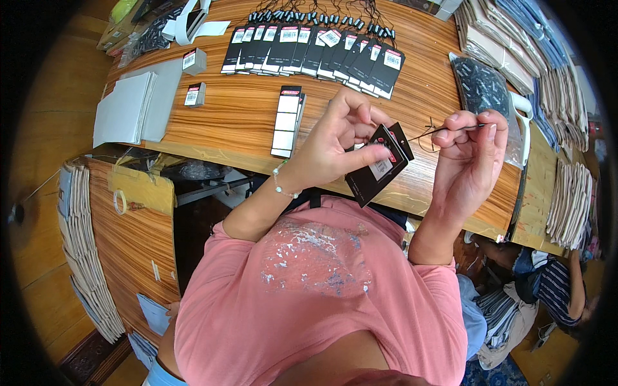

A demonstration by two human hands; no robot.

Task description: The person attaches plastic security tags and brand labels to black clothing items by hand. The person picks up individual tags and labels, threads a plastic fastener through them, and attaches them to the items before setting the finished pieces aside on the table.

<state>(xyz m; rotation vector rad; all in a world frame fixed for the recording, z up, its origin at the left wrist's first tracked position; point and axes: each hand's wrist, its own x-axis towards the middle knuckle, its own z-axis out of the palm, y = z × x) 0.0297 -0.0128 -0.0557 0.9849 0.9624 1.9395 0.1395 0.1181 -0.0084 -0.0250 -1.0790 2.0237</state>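
Note:
Between the thumb and fingers of my left hand [341,138] are black hang tags [370,182], fanned slightly apart, the top one carrying a white label. A thin black string [421,136] runs from the tags' top corner to my right hand [473,151], whose thumb and fingertips pinch it. Just left of my left hand lies a stack of black cards with white label panels [285,122]. Beyond it, a long overlapping row of black hang tags [309,48] with strings spreads across the wooden table [225,122].
Two small label stacks [194,61] and white sheets [125,106] lie at left. A plastic bag of black strings [479,83] sits at right beside a white handle-shaped tool [521,125]. Folded garments [499,45] pile at far right. Another person [560,289] is at lower right.

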